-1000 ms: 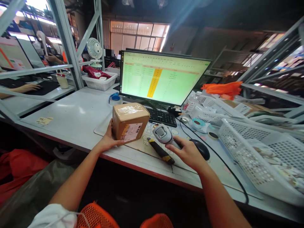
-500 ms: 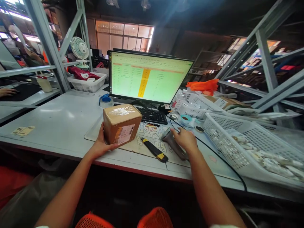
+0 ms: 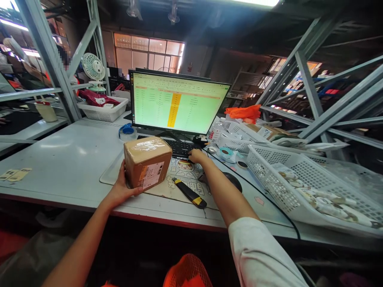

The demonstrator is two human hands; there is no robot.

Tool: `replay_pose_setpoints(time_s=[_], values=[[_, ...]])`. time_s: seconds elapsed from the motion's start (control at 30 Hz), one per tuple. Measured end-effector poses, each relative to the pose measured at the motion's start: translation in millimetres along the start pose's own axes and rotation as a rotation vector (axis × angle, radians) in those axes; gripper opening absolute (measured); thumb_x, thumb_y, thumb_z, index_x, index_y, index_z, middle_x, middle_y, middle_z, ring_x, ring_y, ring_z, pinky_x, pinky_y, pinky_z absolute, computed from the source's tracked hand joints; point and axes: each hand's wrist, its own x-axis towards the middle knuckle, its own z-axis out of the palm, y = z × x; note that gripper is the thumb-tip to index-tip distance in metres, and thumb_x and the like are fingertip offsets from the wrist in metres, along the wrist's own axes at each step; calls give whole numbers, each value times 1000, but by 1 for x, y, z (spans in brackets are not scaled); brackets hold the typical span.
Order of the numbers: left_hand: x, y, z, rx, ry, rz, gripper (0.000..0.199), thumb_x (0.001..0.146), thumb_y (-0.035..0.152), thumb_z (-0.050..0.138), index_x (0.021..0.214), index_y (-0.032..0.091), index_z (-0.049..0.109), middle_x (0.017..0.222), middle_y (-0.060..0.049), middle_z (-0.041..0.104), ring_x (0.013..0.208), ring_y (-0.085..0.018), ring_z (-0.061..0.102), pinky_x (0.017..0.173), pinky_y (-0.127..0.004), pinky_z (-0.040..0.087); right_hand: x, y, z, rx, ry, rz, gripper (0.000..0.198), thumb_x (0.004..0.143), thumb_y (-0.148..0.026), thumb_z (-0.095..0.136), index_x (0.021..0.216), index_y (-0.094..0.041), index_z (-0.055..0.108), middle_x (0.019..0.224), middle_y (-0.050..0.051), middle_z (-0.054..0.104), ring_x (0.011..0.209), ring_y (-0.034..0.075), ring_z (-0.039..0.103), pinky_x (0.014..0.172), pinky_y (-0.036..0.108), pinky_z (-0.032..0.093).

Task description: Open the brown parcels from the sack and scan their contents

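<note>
A taped cardboard box (image 3: 140,167) with a white shipping label stands near the table's front edge. My left hand (image 3: 124,193) holds its lower left corner, thumb along the front bottom edge. Over the right end of the black keyboard (image 3: 179,149) is my right hand (image 3: 197,155), fingers bent down to the keys and nothing held. A black and yellow utility knife (image 3: 191,193) lies on the printed desk mat (image 3: 163,189). The grey handheld scanner (image 3: 202,176) is mostly hidden behind my right forearm, and a black mouse (image 3: 233,182) shows beyond it.
A monitor (image 3: 176,103) displays a spreadsheet behind the keyboard. White plastic baskets (image 3: 272,187) of small packets line the right side. Blue tape (image 3: 127,130) sits left of the monitor. A black cable (image 3: 269,199) crosses the right part of the table; metal frames (image 3: 50,59) rise at both sides.
My right hand has let go of the scanner and moved forward and left to the keyboard. My left hand still holds the box. The view has shifted slightly.
</note>
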Motion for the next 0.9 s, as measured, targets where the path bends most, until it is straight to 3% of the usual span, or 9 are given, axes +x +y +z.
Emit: replay_pose_setpoints(time_s=[0.23,0.4,0.5,0.57,0.63,0.7,0.77,0.83,0.9], values=[[-1,3,1,-23,-11,-8,139,70,47,93,165,40,-8,168,-14,27,156,-35,30,129,-57,26,-3,-23,-13,-32,-13,-25,45,103,-42,64,140,-17,60,142,14,61,126,29,62,107,54,51],[1,4,-1,3,63,14,147,65,49,95,165,40,-13,164,-15,30,152,-37,37,126,-59,31,-60,-50,-13,-50,-45,-167,44,104,-36,55,142,-16,64,140,18,65,129,32,63,105,41,50],[11,27,-21,86,95,12,146,65,49,94,166,37,-11,160,-17,35,147,-39,43,124,-62,32,-119,-58,6,-62,-97,-307,48,97,-47,64,138,-21,68,131,15,71,121,34,67,98,38,52],[22,54,-41,216,91,68,140,63,48,95,168,34,3,155,-17,42,144,-40,46,124,-63,30,-152,-56,20,-67,-87,-350,53,95,-46,65,140,-19,66,130,18,71,116,36,69,94,41,54],[37,85,-61,328,-14,128,130,58,44,98,165,33,27,145,-14,53,136,-42,53,122,-65,32,-170,-49,29,-16,-44,-359,52,96,-37,62,143,-15,62,133,21,68,115,38,69,95,44,54],[52,110,-75,343,-185,137,121,51,38,100,158,31,44,133,-12,63,127,-42,59,120,-66,34,-173,-42,31,81,-18,-364,47,95,-27,58,139,-13,64,135,22,67,120,37,68,100,44,52],[61,124,-84,305,-273,121,114,47,33,101,152,30,54,130,-11,65,128,-43,59,121,-66,32,-164,-38,28,244,-18,-359,36,95,-21,54,127,-12,70,130,19,71,122,34,67,105,41,50],[60,122,-88,268,-223,143,110,51,38,100,151,29,54,142,-12,60,142,-44,48,125,-64,26,-150,-38,21,395,-21,-341,33,97,-16,45,117,-14,72,117,14,76,112,27,71,100,36,54],[48,106,-90,206,-98,203,112,59,54,96,156,30,45,159,-11,45,155,-41,30,129,-60,21,-136,-44,11,630,-38,-293,35,98,-14,38,113,-16,69,98,10,77,91,22,74,83,32,59]])
